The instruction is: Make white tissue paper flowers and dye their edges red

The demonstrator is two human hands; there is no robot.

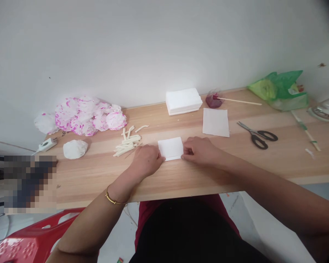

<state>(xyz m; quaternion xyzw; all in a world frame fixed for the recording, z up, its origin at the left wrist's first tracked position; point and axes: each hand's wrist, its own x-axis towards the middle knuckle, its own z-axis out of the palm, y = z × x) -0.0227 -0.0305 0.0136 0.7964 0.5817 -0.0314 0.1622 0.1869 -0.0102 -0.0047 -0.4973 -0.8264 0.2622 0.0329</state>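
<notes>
A white paper napkin [170, 148] lies on the wooden table with a narrow fold along its near edge. My left hand [147, 160] pinches the napkin's lower left corner. At its lower right corner, my right hand [199, 150] grips the paper with fingers curled. Just left of my left hand is a loose pile of cream-coloured strips [128, 143]. A flat napkin square [216, 122] lies beyond my right hand, and black-handled scissors [259, 136] rest farther right.
White and pink paper flowers [83, 116] lie at the back left, with a white paper bundle [75, 149] before them. Along the wall are a napkin stack [183, 101], a cup of dark red liquid [214, 100] with a stick [241, 101], and a green plastic bag [283, 89].
</notes>
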